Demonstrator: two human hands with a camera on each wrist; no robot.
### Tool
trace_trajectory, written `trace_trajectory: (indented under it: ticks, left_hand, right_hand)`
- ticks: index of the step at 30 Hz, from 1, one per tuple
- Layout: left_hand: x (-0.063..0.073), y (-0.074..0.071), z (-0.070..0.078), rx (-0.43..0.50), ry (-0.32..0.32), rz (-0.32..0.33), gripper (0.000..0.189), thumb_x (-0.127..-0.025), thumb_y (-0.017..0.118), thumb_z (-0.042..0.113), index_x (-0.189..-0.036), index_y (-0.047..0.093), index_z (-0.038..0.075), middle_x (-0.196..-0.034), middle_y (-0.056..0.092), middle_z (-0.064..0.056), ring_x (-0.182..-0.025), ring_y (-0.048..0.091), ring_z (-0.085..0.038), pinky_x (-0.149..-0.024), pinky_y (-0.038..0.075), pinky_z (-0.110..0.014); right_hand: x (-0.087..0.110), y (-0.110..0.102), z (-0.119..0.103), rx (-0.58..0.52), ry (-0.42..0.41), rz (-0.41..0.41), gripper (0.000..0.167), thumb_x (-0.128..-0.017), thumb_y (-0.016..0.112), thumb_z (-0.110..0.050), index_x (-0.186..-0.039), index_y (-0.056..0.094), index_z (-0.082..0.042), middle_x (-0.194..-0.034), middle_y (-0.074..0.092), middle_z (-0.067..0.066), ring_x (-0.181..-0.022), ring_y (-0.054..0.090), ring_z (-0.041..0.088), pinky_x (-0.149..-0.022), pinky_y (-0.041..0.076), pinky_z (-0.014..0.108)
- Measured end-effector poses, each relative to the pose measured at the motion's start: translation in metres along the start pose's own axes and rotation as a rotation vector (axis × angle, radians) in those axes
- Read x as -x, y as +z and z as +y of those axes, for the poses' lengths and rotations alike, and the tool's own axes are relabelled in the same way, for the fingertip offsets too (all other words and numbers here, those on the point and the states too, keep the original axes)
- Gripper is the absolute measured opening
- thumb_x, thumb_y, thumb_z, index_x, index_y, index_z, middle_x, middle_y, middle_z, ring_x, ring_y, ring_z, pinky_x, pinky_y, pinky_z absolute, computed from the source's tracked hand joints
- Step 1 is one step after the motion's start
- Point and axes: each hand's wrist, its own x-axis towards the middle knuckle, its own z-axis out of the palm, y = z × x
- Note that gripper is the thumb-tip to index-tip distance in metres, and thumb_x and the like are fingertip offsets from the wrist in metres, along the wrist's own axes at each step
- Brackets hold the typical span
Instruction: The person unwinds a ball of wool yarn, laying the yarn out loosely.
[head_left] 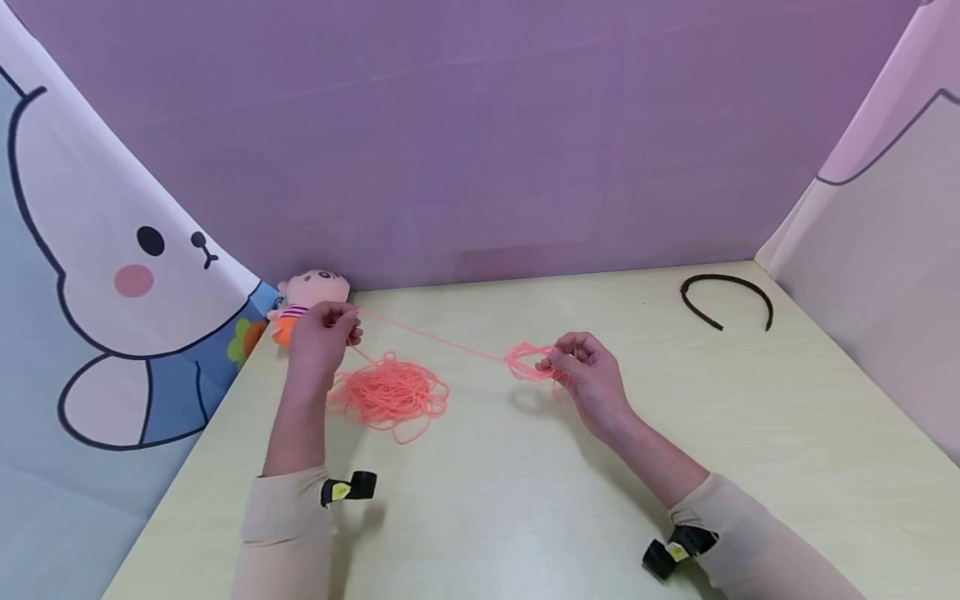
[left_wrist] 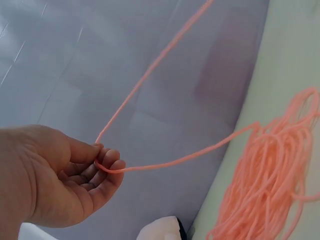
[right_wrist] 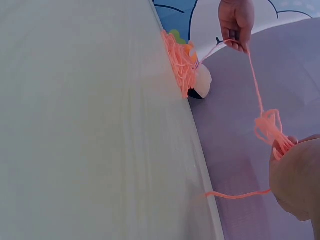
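My left hand [head_left: 324, 333] pinches a strand of coral-pink yarn [left_wrist: 160, 57] between thumb and curled fingers, above the table. From there one length drops to a loose yarn pile [head_left: 393, 390] just right of that hand. Another length runs taut across to my right hand [head_left: 588, 379], which grips a small looped bundle of the same yarn [head_left: 528, 361] off the table. In the right wrist view the bundle [right_wrist: 272, 129] pokes out past the fingers, and a loose tail [right_wrist: 237, 195] hangs from that hand.
Behind my left hand a plush doll [head_left: 318, 287] with orange bottoms sits against the purple backdrop [head_left: 525, 150]. A dark curved band [head_left: 727, 279] lies at the far right of the pale table [head_left: 480, 517]. Printed cloth panels [head_left: 97, 292] rise along both sides.
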Motion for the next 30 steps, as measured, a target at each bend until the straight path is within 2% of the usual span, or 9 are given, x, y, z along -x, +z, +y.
trace_trajectory:
  ticks: [6,9,12,16,19,22,27,30]
  left_hand:
    - [-0.004,-0.013,-0.005,-0.003,0.013,0.059,0.034,-0.107,0.053,0.027,-0.13,0.057,0.002,-0.113,0.058,-0.014,-0.092,0.062,-0.02,-0.079,0.054,-0.02]
    - [-0.005,-0.018,-0.008,0.01,0.021,0.093,0.034,-0.107,0.053,0.026,-0.129,0.058,0.0,-0.113,0.059,-0.016,-0.087,0.061,-0.018,-0.075,0.054,-0.017]
    - [-0.006,-0.021,-0.01,0.015,0.02,0.111,0.035,-0.106,0.053,0.025,-0.129,0.059,-0.001,-0.115,0.058,-0.016,-0.089,0.061,-0.019,-0.075,0.054,-0.018]
    - [-0.005,-0.016,-0.009,-0.059,0.034,0.071,0.035,-0.105,0.055,0.025,-0.131,0.06,0.002,-0.12,0.059,-0.015,-0.102,0.058,-0.026,-0.083,0.052,-0.026]
    - [-0.001,-0.003,-0.004,-0.111,0.065,-0.006,0.034,-0.104,0.058,0.023,-0.132,0.06,0.004,-0.125,0.059,-0.015,-0.11,0.055,-0.029,-0.09,0.05,-0.035]
    - [0.004,0.02,0.001,-0.126,0.128,-0.083,0.031,-0.102,0.061,0.019,-0.129,0.061,0.003,-0.125,0.061,-0.015,-0.112,0.057,-0.03,-0.092,0.05,-0.041]
    - [0.014,0.062,0.005,-0.156,0.246,-0.225,0.025,-0.099,0.065,0.017,-0.12,0.065,0.002,-0.116,0.066,-0.014,-0.108,0.062,-0.029,-0.087,0.052,-0.041]
    - [0.02,0.081,0.003,-0.175,0.286,-0.274,0.021,-0.098,0.067,0.017,-0.115,0.067,0.005,-0.111,0.067,-0.011,-0.105,0.063,-0.028,-0.084,0.052,-0.04]
  right_hand:
    - [0.0,0.001,0.001,-0.039,-0.014,-0.023,0.014,-0.096,0.06,0.009,-0.104,0.052,0.001,-0.089,0.061,0.007,-0.081,0.068,0.02,-0.09,0.056,0.036]
    - [-0.001,0.001,0.001,-0.042,-0.015,-0.028,0.014,-0.096,0.06,0.009,-0.104,0.052,0.001,-0.089,0.061,0.006,-0.081,0.068,0.02,-0.09,0.056,0.036]
    - [-0.001,0.0,0.001,-0.033,-0.014,-0.029,0.014,-0.096,0.06,0.009,-0.105,0.052,0.001,-0.089,0.06,0.006,-0.082,0.069,0.021,-0.09,0.056,0.036]
    - [-0.001,0.0,0.001,-0.024,-0.012,-0.031,0.014,-0.096,0.06,0.008,-0.106,0.051,0.002,-0.089,0.06,0.007,-0.083,0.069,0.021,-0.09,0.056,0.035]
    - [0.0,0.0,0.002,-0.019,-0.006,-0.027,0.014,-0.097,0.059,0.009,-0.106,0.052,0.002,-0.088,0.059,0.007,-0.082,0.068,0.02,-0.088,0.056,0.034]
    - [0.0,0.0,0.004,-0.021,-0.004,-0.027,0.013,-0.096,0.059,0.01,-0.105,0.052,0.002,-0.087,0.06,0.007,-0.081,0.068,0.02,-0.086,0.057,0.033]
    - [0.0,0.001,0.005,-0.022,-0.012,-0.042,0.014,-0.096,0.059,0.01,-0.106,0.052,0.002,-0.089,0.06,0.007,-0.081,0.068,0.02,-0.086,0.057,0.034]
    - [0.0,0.001,0.004,-0.026,-0.013,-0.048,0.014,-0.096,0.059,0.01,-0.107,0.051,0.003,-0.09,0.06,0.007,-0.081,0.068,0.02,-0.086,0.057,0.034]
